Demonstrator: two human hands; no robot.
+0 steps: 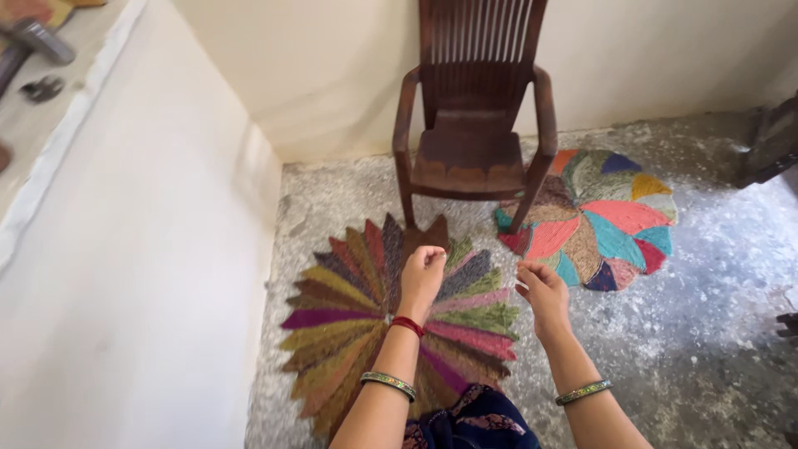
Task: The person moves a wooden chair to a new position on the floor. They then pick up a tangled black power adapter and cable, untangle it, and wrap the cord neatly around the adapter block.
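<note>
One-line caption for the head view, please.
Both hands hover over a petal-patterned floor mat by a brown chair.

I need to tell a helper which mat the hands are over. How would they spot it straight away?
Start at the brown plastic chair against the wall. On the floor before its front left leg lies a round patchwork mat, under the left hand. Unlike the other mat with its broad curved patches, this one has narrow pointed strips fanning out like petals.

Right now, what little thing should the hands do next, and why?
Probably lower both hands toward the pointed-petal mat. The left hand is a loose fist above its centre, the right hand hovers beside its edge, and neither seems to hold anything.
</note>
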